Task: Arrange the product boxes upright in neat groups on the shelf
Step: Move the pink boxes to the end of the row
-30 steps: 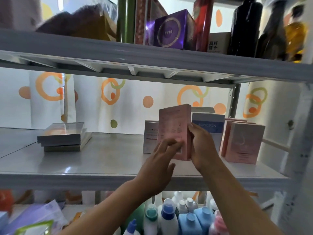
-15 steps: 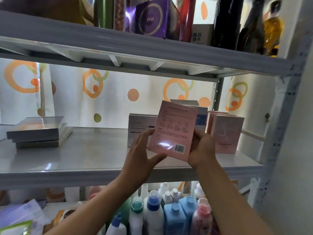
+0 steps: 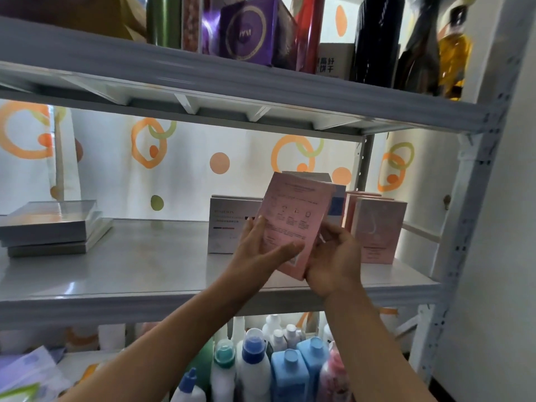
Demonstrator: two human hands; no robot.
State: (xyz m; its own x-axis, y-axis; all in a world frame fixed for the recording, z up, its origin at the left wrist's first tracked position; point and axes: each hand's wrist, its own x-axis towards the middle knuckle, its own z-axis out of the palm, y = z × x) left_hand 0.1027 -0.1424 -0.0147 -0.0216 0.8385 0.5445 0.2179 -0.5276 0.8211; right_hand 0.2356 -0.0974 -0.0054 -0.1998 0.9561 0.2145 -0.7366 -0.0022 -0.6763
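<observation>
The grey middle shelf point(image 3: 130, 265) runs across in front of me, with a second shelf above it crowded with bottles and a purple box point(image 3: 246, 33). On the far left of the middle shelf a stack of flat silver boxes point(image 3: 49, 224) lies on its side. Toward the right stands a white box point(image 3: 229, 224), upright, with a blue-and-white box behind it, mostly hidden. Right of those, a group of pink boxes point(image 3: 377, 227) stands upright near the shelf's end post. Below, bottles with blue caps point(image 3: 287, 369) fill the lower level.

I hold one pink box point(image 3: 293, 224) in front of the standing ones, raised off the shelf and tilted to the right, its printed back facing me. My left hand point(image 3: 261, 253) clamps its lower left edge, thumb laid across the face and fingers behind. My right hand point(image 3: 333, 256) cups the lower right corner, fingers curled round the box's side.
</observation>
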